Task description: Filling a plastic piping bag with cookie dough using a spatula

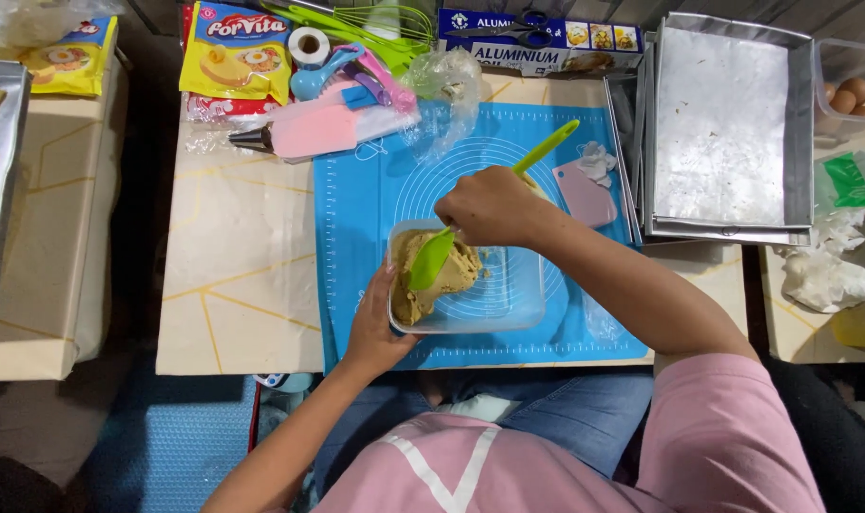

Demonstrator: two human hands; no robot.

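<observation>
We are partway through gathering the tan dough (447,275), heaped at the left end of the clear plastic tub (509,304) on the blue mat (366,218) covering the surface. Our right hand (490,204) grips the green spatula (432,258), blade on the dough, while our left hand (377,328) clasps the tub's near-left corner. Next, we judge, comes a firm scoop with the tub held steady

Person's pink short-sleeved top (585,465), bottom centre-right of frame, white V-shaped stripe marking on the chest. Blue denim jeans (547,418) just above it. Both forearms bare, no watch, rings or gloves visible on hands.
</observation>
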